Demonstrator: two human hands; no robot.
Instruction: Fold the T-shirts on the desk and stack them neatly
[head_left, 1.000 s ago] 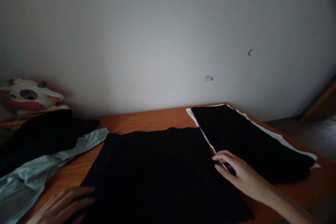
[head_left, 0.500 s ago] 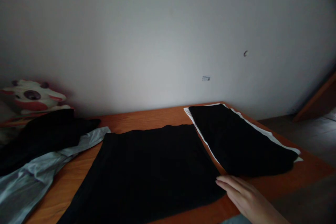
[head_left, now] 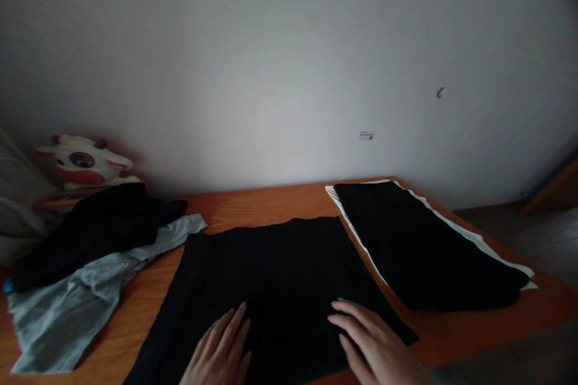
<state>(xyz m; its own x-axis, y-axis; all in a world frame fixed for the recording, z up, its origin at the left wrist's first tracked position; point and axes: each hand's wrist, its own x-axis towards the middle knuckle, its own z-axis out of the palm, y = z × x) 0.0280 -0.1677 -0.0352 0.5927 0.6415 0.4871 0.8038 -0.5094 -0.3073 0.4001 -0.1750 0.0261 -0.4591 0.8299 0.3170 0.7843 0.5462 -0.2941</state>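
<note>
A black cloth garment (head_left: pixel 280 271) lies spread out on the wooden table (head_left: pixel 253 198) in front of me; its exact kind cannot be made out. My left hand (head_left: pixel 221 346) is over its near left part, fingers stretched out. Over the near right part is my right hand (head_left: pixel 368 337), with its fingers apart and nothing between them. Whether the fingertips press on the cloth is hard to tell. To the right lies a folded black garment (head_left: pixel 419 246) on top of a white cloth (head_left: pixel 478 242).
On the left, a crumpled black cloth (head_left: pixel 99 228) rests on a grey cloth (head_left: pixel 85 295). Behind them stands a cow-shaped toy (head_left: pixel 90 162) near the wall (head_left: pixel 271 72). The table's right edge drops to a dark floor (head_left: pixel 492 216).
My left hand has come into view over the black garment. My right hand has left the garment's right corner and moved left over the cloth. The view has shifted slightly left.
</note>
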